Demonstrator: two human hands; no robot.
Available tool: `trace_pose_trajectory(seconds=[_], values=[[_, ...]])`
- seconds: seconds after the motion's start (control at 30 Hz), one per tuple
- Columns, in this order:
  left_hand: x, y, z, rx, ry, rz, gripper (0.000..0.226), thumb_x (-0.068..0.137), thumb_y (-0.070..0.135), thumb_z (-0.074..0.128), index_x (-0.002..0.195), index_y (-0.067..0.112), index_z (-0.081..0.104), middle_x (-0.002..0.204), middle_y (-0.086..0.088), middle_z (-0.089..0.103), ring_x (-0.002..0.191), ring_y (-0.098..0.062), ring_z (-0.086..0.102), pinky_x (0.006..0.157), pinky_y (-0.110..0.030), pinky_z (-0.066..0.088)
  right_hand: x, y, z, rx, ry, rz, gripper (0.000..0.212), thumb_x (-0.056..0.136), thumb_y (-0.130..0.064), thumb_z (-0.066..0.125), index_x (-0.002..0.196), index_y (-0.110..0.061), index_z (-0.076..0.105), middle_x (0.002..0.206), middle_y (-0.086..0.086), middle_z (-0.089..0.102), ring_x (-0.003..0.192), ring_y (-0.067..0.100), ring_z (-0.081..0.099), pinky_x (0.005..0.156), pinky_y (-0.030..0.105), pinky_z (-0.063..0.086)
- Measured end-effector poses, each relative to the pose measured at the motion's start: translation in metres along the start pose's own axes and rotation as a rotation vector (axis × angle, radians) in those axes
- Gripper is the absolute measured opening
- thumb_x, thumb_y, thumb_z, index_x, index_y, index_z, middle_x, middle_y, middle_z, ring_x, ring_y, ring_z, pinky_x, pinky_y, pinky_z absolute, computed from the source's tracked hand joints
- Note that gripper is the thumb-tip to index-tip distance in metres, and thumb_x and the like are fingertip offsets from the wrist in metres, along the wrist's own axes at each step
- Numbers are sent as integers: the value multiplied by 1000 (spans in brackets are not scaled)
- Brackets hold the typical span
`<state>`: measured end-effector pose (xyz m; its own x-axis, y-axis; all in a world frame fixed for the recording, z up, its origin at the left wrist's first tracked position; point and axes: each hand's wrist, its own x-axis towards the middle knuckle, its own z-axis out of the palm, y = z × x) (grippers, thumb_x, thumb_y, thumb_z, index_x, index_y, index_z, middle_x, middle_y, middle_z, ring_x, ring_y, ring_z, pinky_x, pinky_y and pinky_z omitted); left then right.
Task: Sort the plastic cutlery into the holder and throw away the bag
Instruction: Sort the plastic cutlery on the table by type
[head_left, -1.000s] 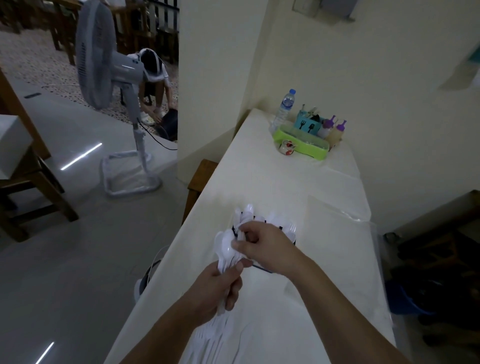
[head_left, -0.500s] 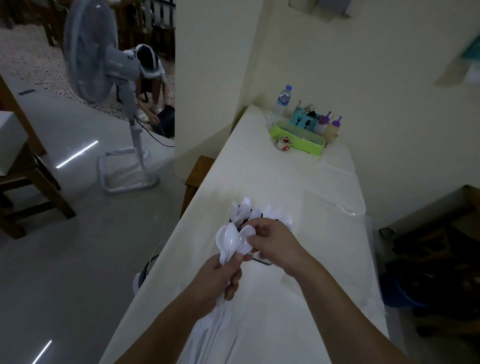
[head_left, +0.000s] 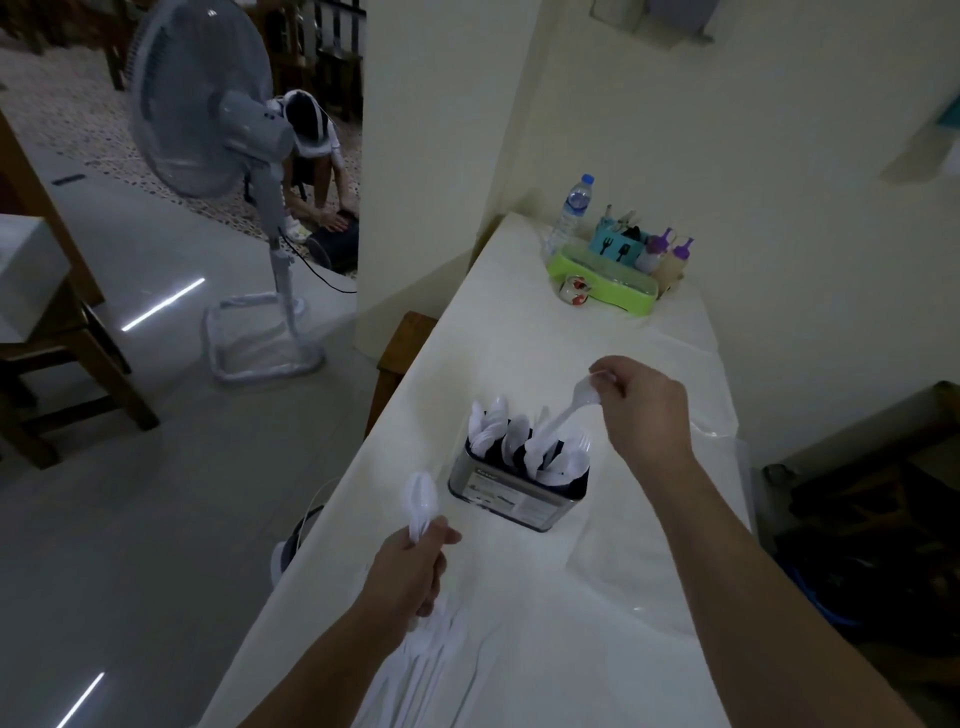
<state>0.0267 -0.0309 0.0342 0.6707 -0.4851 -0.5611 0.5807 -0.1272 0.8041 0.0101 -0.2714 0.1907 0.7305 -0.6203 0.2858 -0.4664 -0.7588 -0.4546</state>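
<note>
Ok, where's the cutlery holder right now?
In the head view the cutlery holder stands mid-table, between the left hand gripping a spoon bundle and the right hand lowering one spoon into it.

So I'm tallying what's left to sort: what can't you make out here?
- Head view: how many pieces the left hand holds; the white bundle blurs together and runs off the bottom edge.
- The holder: the count and compartment split of its cutlery; the pieces overlap.
- The piece in the right hand: its head is covered by the fingers.
- The bag: clear film by the right edge, outline unclear.
</note>
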Motion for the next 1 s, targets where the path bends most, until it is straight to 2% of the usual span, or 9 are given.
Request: trace_pose_trajectory(seconds=[0.17,0.33,0.57,0.77,0.9,1.0], values=[[2,5,2,-31,-22,-12,34,99,35,51,102,4,66,54,3,41,44,-10,32,42,-23,28,1,0,32,-95,-141,-123,21,95,-16,56,108,-15,72,103,7,75,94,28,68,86,32,50],[2,14,2,-40,-28,0,33,99,34,52,102,5,66,52,5,40,43,-10,32,42,-23,27,-1,8,65,-196,-284,-142,24,96,-17,53,111,-16,72,109,9,67,101,27,63,85,31,45],[4,21,4,-33,-38,23,32,99,35,52,104,6,65,52,6,41,44,-8,33,41,-23,29,-5,11,84,-345,-318,-167,24,95,-20,48,96,-18,72,93,5,67,88,26,61,75,37,51],[4,27,9,-56,-66,16,28,96,30,56,104,4,60,51,7,40,43,-8,31,40,-22,28,-5,10,88,-457,-333,-200,16,90,-31,61,102,-26,70,102,2,61,101,25,51,79,33,42],[5,29,11,-110,-105,-1,12,91,23,49,93,10,50,59,2,34,48,-12,22,46,-24,18,-10,12,84,-396,-396,-160,28,86,-37,64,113,-28,67,111,1,59,109,25,49,89,34,43],[6,30,14,-144,-102,-11,27,87,33,44,94,9,54,61,-1,35,48,-13,24,47,-24,19,-14,9,78,-395,-389,-179,34,86,-40,63,116,-24,65,114,2,61,110,27,49,90,36,44]])
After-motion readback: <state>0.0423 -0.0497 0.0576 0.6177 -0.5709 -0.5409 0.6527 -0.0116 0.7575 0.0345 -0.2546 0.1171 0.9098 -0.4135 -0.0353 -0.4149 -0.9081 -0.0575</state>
